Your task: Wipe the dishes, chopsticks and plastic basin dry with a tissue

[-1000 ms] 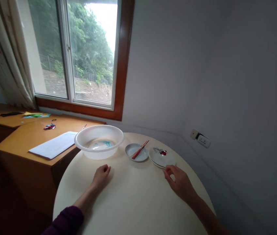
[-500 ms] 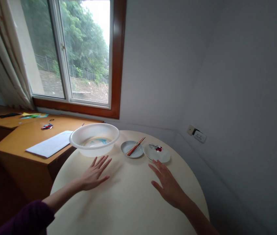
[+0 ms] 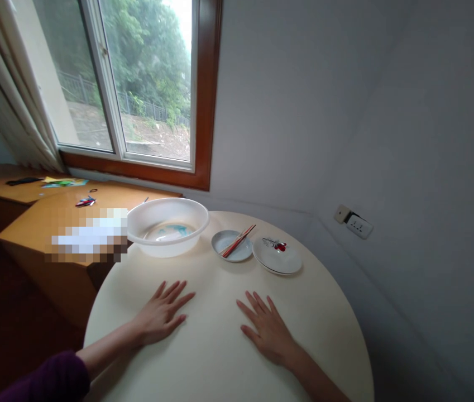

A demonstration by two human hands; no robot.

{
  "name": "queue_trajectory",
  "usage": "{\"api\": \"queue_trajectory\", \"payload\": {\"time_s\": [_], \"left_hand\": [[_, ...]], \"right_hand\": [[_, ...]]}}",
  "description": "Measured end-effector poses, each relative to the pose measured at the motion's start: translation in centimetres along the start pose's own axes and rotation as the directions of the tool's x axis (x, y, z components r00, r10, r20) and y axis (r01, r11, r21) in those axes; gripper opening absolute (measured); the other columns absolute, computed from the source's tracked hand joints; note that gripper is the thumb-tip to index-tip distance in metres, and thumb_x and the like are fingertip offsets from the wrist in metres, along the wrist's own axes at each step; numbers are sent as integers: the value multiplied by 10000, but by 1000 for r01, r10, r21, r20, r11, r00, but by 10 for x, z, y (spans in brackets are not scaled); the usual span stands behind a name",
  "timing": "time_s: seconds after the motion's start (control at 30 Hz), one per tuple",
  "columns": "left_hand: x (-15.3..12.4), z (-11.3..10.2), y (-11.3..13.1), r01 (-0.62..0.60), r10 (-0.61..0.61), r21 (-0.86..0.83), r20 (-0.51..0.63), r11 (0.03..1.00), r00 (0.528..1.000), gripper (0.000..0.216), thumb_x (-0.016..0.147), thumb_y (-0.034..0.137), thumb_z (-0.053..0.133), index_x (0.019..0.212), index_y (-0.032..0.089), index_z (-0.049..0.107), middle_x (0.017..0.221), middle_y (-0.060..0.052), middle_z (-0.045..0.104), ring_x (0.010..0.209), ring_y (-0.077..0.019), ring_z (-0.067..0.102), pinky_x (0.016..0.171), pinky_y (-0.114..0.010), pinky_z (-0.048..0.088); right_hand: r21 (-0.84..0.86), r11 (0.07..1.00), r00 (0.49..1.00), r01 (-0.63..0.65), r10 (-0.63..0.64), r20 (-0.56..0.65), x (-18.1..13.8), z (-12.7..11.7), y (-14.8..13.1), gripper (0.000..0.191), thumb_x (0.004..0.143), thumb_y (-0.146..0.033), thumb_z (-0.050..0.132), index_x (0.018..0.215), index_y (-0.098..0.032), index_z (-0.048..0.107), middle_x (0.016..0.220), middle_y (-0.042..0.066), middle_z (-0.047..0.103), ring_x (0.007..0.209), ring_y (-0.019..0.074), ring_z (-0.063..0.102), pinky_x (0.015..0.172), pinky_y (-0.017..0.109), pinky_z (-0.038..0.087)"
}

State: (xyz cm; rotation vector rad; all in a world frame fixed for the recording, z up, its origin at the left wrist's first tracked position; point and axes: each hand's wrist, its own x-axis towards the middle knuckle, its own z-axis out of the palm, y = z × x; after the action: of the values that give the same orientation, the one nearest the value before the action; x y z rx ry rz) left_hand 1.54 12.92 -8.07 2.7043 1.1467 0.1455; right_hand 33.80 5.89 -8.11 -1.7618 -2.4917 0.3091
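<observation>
My left hand (image 3: 160, 315) lies flat on the round cream table (image 3: 220, 368), fingers spread, holding nothing. My right hand (image 3: 267, 329) rests flat beside it, palm down and empty as well. Beyond the left hand stands a white plastic basin (image 3: 168, 225) with a little water and something blue in it. To its right a small blue-grey dish (image 3: 232, 245) carries a pair of red chopsticks (image 3: 239, 240). A white plate (image 3: 278, 257) with a red and black motif sits further right, beyond my right hand.
A wooden desk (image 3: 44, 223) stands left of the table under the window (image 3: 136, 84), with a blurred sheet and small coloured items on it. Grey walls close the corner on the right, with a wall socket (image 3: 354, 222).
My left hand went from a loose fist to flat with fingers spread. My right hand left the white plate's edge, drew back toward me and now lies flat.
</observation>
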Motion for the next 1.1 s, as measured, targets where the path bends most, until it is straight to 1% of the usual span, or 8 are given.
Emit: {"api": "queue_trajectory", "payload": {"time_s": [0.27, 0.33, 0.4, 0.5, 0.63, 1.0, 1.07, 1.1], "left_hand": [[2, 5, -2, 0, 0, 2, -32, 1000, 999, 522, 864, 505, 334, 1367, 385, 262, 1486, -29, 193, 1344, -286, 197, 1070, -525, 61], [2, 9, -5, 2, -4, -17, -107, 1000, 994, 539, 856, 490, 367, 1369, 341, 293, 1459, -50, 295, 1321, -273, 271, 1076, -495, 111], [1, 15, -7, 25, -41, -72, -231, 997, 972, 496, 855, 446, 394, 1316, 263, 390, 1343, -87, 472, 1229, -247, 417, 1044, -423, 254], [-2, 21, -6, 20, -83, -164, -388, 986, 918, 269, 867, 337, 380, 1004, 205, 569, 999, -95, 632, 916, -196, 580, 810, -305, 446], [-6, 20, -2, -8, -89, -208, -451, 978, 888, 233, 867, 255, 343, 739, 205, 531, 752, -55, 592, 683, -160, 542, 648, -272, 437], [-8, 9, 7, 84, -188, -213, -534, 973, 824, 224, 845, 287, 331, 681, 217, 466, 658, -53, 566, 617, -195, 517, 596, -307, 398], [-8, 8, 6, 127, -298, -331, -540, 935, 787, 237, 825, 347, 377, 640, 219, 454, 596, -24, 531, 557, -180, 481, 562, -300, 365], [-7, 5, 4, 155, -401, -447, -532, 881, 746, 261, 797, 395, 427, 604, 220, 443, 552, -2, 500, 521, -167, 452, 543, -294, 346]], "right_hand": [[13, 1000, 1000, -16, 16, 4, 0, -2, -1, 538, 884, -573, 216, 1381, -367, 215, 1486, 25, 163, 1364, 225, 105, 1082, 486, 50], [16, 1000, 1000, -18, 18, 4, -1, -2, -1, 536, 886, -569, 219, 1382, -366, 213, 1487, 24, 157, 1364, 223, 102, 1083, 484, 48], [17, 1000, 1000, -21, 21, 2, -1, -2, -1, 532, 888, -564, 217, 1382, -365, 216, 1487, 22, 158, 1364, 219, 103, 1083, 480, 47], [21, 1000, 1000, -23, 23, -7, -2, -2, -2, 526, 891, -560, 208, 1379, -366, 226, 1485, 22, 167, 1363, 213, 109, 1083, 478, 51], [19, 999, 1000, -28, 28, -7, -3, -3, -3, 523, 889, -564, 209, 1376, -373, 228, 1485, 14, 169, 1364, 206, 106, 1084, 476, 57], [21, 999, 999, -35, 35, -4, -5, -4, -7, 535, 883, -575, 202, 1374, -367, 243, 1483, 14, 170, 1362, 207, 114, 1086, 473, 58], [18, 999, 999, -40, 40, -2, -5, -4, -8, 530, 885, -571, 201, 1373, -370, 241, 1483, 11, 165, 1362, 204, 111, 1087, 473, 57], [17, 999, 999, -42, 42, 0, -5, -4, -8, 529, 885, -570, 202, 1373, -369, 242, 1483, 10, 166, 1362, 203, 112, 1087, 472, 58]]}}
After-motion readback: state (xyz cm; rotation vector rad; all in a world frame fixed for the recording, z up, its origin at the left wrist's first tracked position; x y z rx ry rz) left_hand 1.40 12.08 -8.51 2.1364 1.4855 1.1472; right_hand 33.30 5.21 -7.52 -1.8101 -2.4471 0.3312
